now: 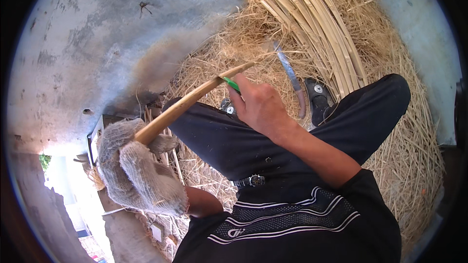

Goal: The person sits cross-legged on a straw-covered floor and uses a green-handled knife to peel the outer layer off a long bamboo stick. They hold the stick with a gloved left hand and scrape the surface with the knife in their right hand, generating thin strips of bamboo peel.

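My left hand, in a thick grey-white knitted glove, is closed around the lower end of a bamboo strip. The strip slants up and to the right across my legs, its far end thinning to a point. My bare right hand is closed on a slim bright green tool. That tool's tip meets the strip's edge near its upper part. Most of the tool is hidden by my fingers, so I cannot tell its kind.
A long knife with a brown handle lies between my feet. Beyond it rests a bundle of split bamboo strips. Straw-like shavings cover the floor. A grey wall stands at left, another at right.
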A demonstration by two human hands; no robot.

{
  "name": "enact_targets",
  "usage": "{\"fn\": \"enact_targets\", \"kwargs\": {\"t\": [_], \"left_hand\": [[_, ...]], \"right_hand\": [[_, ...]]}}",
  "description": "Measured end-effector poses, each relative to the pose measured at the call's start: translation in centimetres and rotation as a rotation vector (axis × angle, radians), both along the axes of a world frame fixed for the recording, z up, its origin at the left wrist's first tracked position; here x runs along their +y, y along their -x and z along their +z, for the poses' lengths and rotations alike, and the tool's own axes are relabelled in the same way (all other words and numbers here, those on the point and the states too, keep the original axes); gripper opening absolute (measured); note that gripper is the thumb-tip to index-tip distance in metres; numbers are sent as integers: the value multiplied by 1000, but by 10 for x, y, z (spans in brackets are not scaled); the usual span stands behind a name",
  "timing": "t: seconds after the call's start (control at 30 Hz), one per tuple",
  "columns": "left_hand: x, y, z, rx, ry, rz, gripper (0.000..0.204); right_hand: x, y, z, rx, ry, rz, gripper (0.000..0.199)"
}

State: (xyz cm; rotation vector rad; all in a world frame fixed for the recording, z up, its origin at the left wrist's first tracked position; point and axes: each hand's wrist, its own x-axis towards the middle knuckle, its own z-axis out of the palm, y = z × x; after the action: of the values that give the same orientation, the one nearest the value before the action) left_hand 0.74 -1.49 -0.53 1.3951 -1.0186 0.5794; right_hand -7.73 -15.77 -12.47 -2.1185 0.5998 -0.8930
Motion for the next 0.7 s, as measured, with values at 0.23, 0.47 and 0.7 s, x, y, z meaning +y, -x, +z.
{"fn": "enact_targets", "kwargs": {"t": [0.23, 0.47, 0.7], "left_hand": [[-8, -4, 7, 167, 12, 158, 30], [-14, 4, 5, 120, 62, -62, 27], [-24, 12, 14, 246, 26, -14, 22]], "right_hand": [[3, -12, 13, 126, 3, -33, 20], [12, 0, 21, -3, -22, 38, 23], [10, 10, 42, 157, -10, 42, 21]]}}
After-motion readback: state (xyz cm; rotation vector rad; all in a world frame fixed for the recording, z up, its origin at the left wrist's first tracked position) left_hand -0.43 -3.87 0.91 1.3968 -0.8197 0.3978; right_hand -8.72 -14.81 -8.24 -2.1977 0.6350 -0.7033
